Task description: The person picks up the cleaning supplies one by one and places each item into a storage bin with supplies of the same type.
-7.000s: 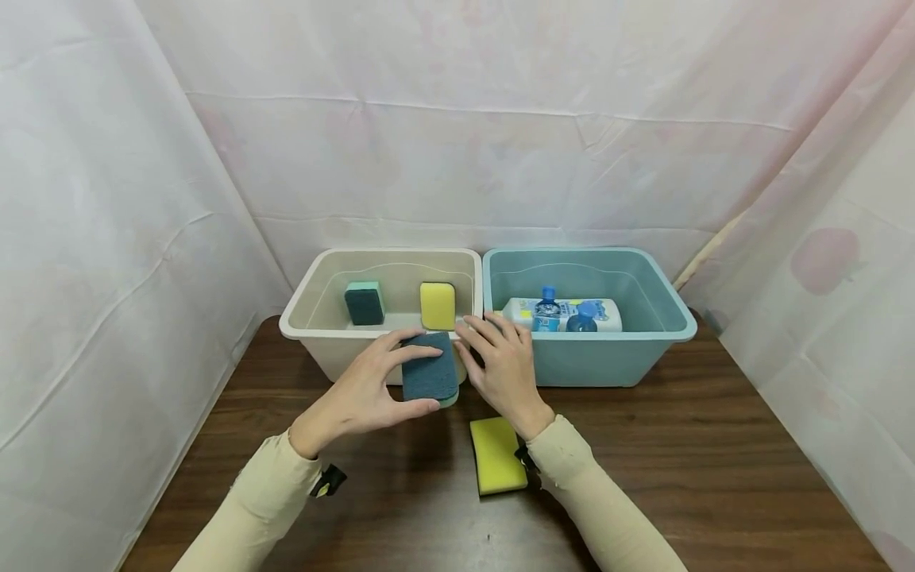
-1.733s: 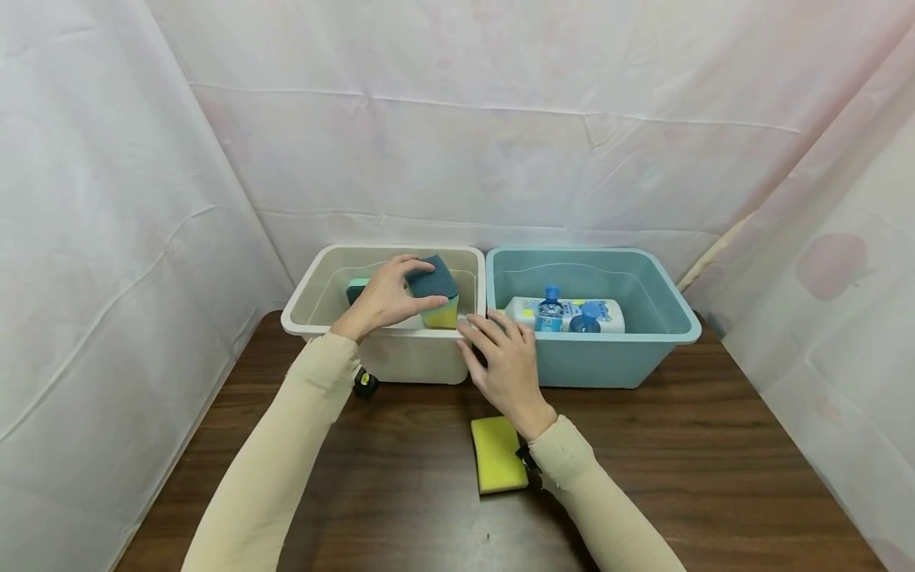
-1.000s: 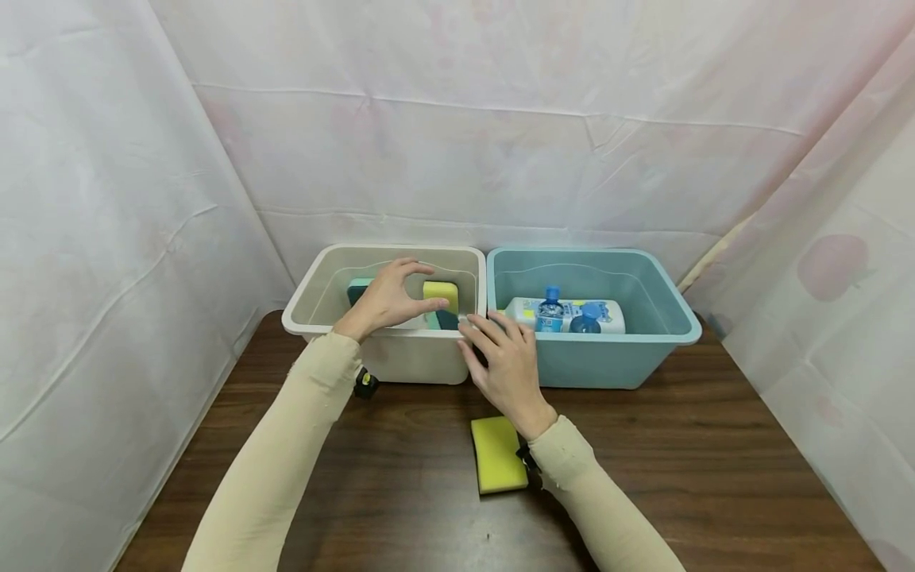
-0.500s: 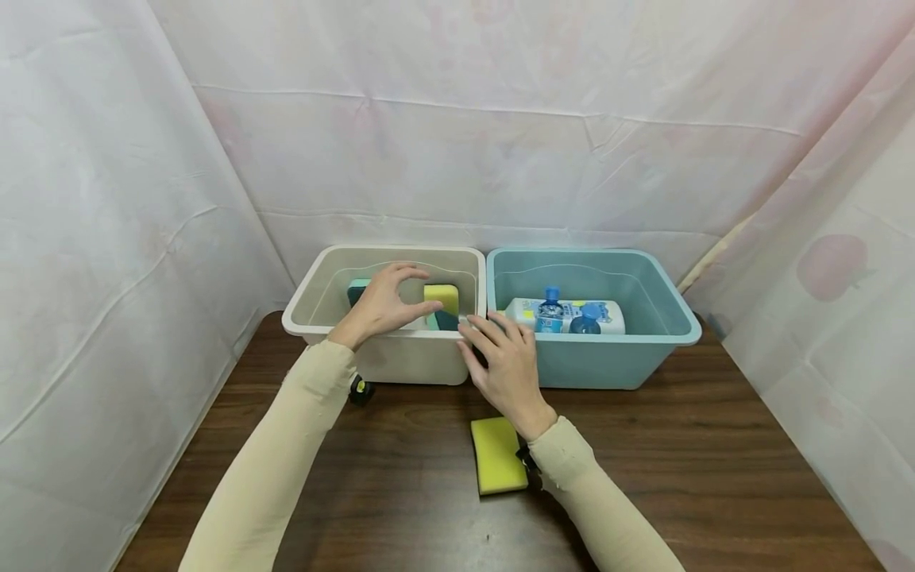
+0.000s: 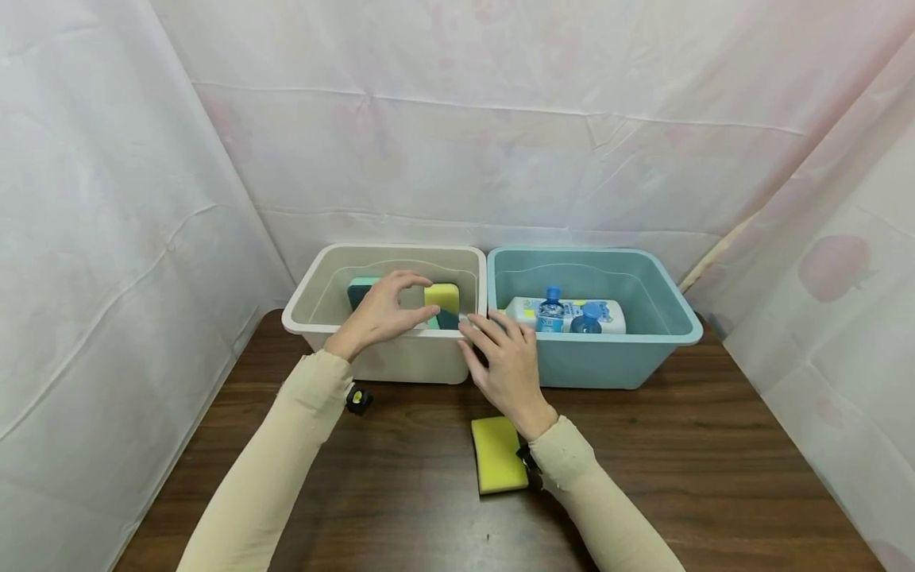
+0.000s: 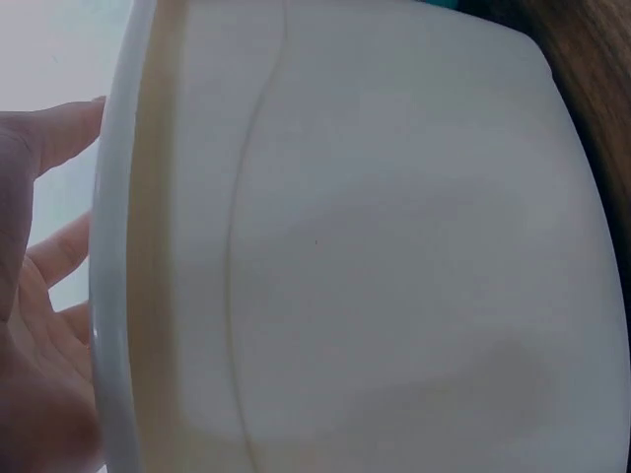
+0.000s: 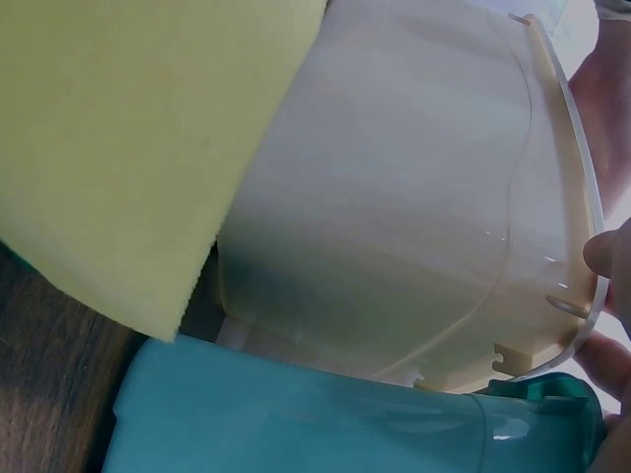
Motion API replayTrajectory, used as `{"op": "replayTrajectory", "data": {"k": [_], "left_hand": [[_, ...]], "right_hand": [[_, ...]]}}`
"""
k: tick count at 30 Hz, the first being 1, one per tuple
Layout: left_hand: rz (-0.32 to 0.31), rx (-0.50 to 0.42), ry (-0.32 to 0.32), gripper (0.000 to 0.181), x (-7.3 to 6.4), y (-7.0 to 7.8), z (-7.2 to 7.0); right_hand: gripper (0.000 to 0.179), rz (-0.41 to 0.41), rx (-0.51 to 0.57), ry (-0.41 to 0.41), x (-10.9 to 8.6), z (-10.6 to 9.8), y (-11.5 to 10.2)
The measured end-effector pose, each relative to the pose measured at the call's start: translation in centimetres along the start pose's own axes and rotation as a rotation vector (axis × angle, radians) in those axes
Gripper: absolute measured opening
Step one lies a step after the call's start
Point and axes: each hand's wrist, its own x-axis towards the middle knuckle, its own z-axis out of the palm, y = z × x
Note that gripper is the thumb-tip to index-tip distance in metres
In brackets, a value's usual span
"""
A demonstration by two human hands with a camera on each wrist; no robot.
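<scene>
My left hand hovers over the front rim of the beige bin, thumb and fingers apart with nothing between them. Inside that bin, a dark green sponge leans in front of a yellow sponge. Another green-and-dark sponge stands at the bin's left, partly hidden by the left hand. My right hand rests with loosely bent fingers on the rims where the beige and blue bins meet. Below it, a yellow scouring sponge lies on the table, partly covered by the right wrist.
The blue bin holds a white bottle on its side and two small blue-capped bottles. Both bins stand side by side at the back of the dark wooden table. Pale curtains hang behind and at both sides.
My left hand carried the dark sponge from above the table into the beige bin and let it go there. Since then it has drawn back slightly toward me. The right hand has stayed put.
</scene>
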Motion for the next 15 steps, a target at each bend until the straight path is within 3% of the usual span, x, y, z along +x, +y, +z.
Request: {"op": "replayTrajectory", "data": {"k": [15], "left_hand": [[0.047,-0.041,0.040,0.055,-1.9,1.3,-0.1]], "right_hand": [[0.028,-0.004,-0.002,-0.002,0.0,0.1,-0.1]]}}
